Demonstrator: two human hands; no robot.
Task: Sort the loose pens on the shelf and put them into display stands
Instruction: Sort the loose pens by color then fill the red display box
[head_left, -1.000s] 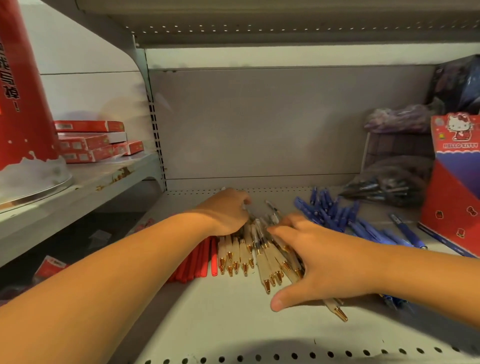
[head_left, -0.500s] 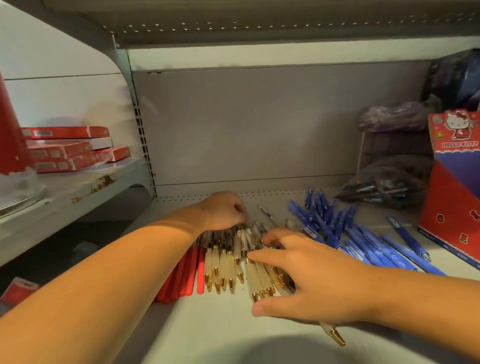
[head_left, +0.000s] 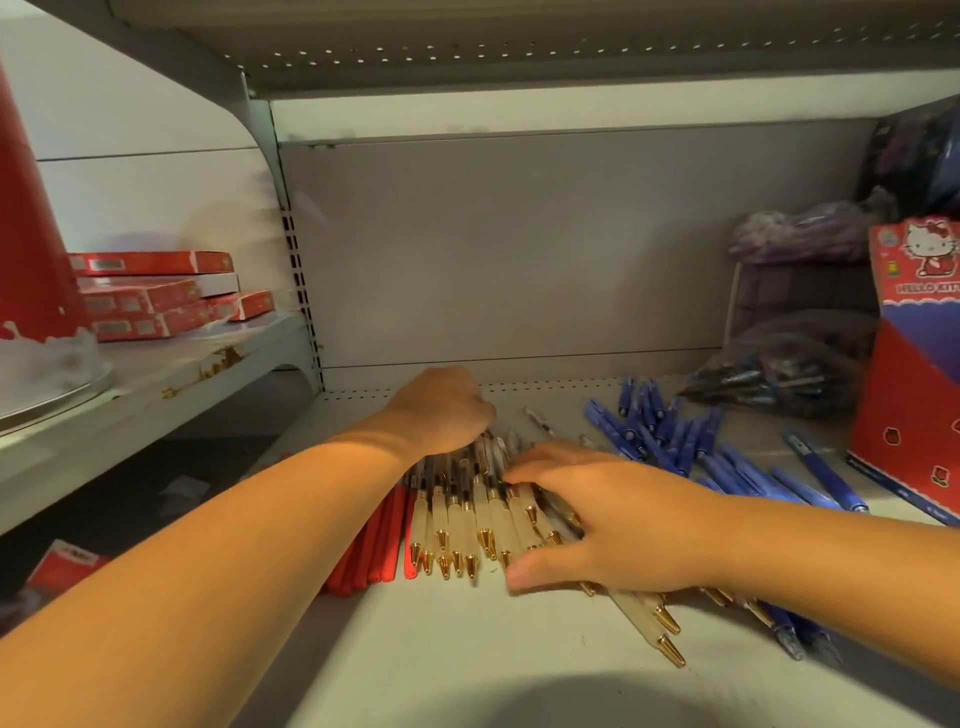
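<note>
Head view, cream pens (head_left: 470, 519): on the shelf (head_left: 467, 654), gold tips aligned, between red pens (head_left: 374, 551) and blue pens (head_left: 670, 436) (grouped by colour).
Left hand (head_left: 447, 410): fingers bent over the far ends; grasp hidden, cannot tell.
Right hand (head_left: 608, 519): fingers spread wide on the pens, probably to herd strays.
Display stand (head_left: 904, 415): well apart, at the right.

Dim warm light; soft blur; wide-angle edge bending

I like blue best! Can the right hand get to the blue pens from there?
Probably yes. The blue pens lie loose and uncovered on the shelf, right beside the right hand. That hand rests on the cream pens, so it must lift off those first.
</note>
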